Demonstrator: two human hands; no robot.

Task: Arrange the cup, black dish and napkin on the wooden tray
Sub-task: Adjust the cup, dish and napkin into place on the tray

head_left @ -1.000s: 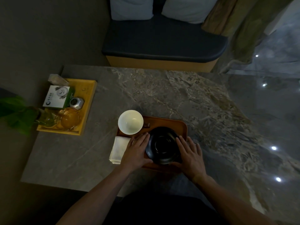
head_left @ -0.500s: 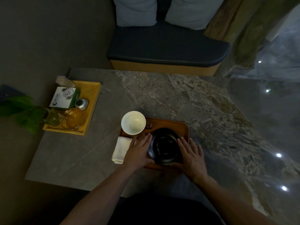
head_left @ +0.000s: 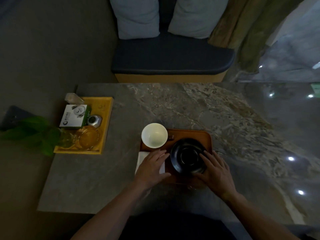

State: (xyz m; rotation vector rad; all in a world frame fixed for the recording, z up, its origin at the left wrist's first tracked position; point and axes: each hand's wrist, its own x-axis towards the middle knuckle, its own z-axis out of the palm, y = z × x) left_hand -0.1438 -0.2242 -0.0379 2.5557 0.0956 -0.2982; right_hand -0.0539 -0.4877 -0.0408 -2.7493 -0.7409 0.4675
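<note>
A brown wooden tray [head_left: 199, 135] lies on the marble table. The white cup [head_left: 154, 135] stands at the tray's far left corner, overhanging its edge. A round black dish [head_left: 187, 155] rests on the tray. My right hand [head_left: 214, 172] lies against the dish's right and near rim, fingers spread and fairly straight. My left hand [head_left: 152, 168] lies flat just left of the dish, covering most of the folded white napkin [head_left: 141, 157], which sits on the table beside the tray's left edge.
A yellow tray [head_left: 105, 118] at the table's left holds a green-and-white box, a small metal pot and glassware. Green leaves [head_left: 32, 134] hang over the left edge. A cushioned bench [head_left: 171, 58] with pillows stands beyond the table. Bare marble [head_left: 242, 127] stretches to the right.
My left hand has slid left off the dish's rim onto the napkin. My right hand stays at the dish's right rim. The camera has tilted, shifting the whole scene in view.
</note>
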